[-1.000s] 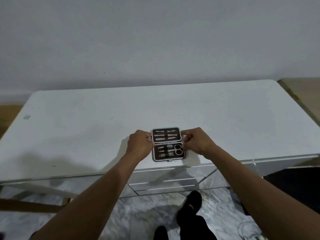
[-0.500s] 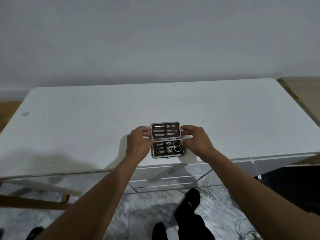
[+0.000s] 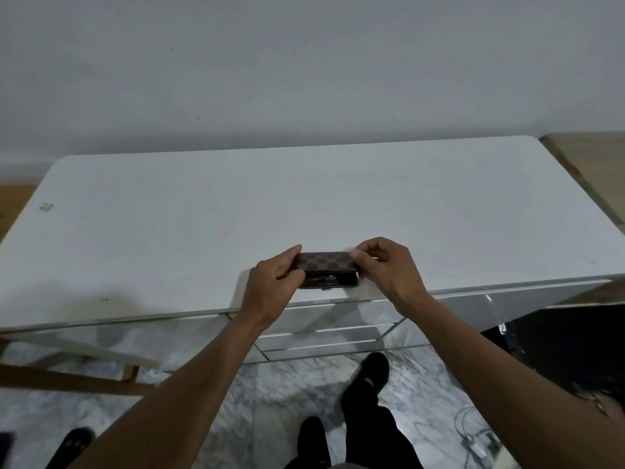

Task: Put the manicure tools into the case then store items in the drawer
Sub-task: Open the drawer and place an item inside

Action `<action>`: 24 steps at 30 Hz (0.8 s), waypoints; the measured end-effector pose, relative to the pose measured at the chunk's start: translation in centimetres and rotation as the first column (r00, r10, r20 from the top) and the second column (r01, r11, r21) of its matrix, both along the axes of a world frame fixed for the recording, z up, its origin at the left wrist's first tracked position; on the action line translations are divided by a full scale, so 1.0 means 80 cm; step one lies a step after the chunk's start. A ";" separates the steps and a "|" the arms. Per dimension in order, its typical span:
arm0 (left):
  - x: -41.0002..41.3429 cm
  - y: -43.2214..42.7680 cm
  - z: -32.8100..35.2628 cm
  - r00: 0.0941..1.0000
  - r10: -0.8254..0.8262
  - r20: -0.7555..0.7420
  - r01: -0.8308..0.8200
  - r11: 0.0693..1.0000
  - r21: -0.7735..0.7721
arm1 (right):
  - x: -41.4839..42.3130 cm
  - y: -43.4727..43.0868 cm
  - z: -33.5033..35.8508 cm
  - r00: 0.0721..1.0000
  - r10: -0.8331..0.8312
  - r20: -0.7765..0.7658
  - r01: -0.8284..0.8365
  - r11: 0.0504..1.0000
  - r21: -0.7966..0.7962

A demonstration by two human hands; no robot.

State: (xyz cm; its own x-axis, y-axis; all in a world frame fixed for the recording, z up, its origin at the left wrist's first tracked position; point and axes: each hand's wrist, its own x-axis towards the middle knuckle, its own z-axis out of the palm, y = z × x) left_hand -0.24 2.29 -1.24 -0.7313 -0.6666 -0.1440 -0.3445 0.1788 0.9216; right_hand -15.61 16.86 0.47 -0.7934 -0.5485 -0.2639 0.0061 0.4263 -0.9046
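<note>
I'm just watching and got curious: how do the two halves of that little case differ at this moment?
The lid shows its brown checkered outside, while the bottom half shows its dark inside with a glint of metal. The lid is tilted down, nearly closed; the bottom half lies flat on the white table. The left hand and the right hand grip the lid by its ends. The halves look alike in width and join at the far edge.

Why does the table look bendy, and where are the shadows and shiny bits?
Head view: the wide lens bows the table edges and stretches the arms near the corners; soft shadows lie left of the left hand and under the case, which the right hand also grips; the glossy drawer fronts mirror the marbled floor, with a small glare spot at far right.
</note>
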 end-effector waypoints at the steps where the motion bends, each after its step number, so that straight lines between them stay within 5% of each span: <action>1: 0.003 0.002 -0.001 0.999 -0.032 0.013 0.032 0.999 -0.038 | 0.003 0.002 -0.002 0.999 0.016 -0.032 -0.015 1.000 0.009; 11: 0.007 0.002 -0.017 0.970 -0.200 0.136 0.240 0.864 -0.442 | 0.019 0.009 0.001 0.955 0.191 -0.228 -0.163 0.977 0.136; 24: -0.015 0.002 -0.012 0.987 -0.127 0.094 0.158 0.829 -0.536 | 0.016 -0.015 -0.001 0.918 0.194 -0.346 -0.113 0.964 0.241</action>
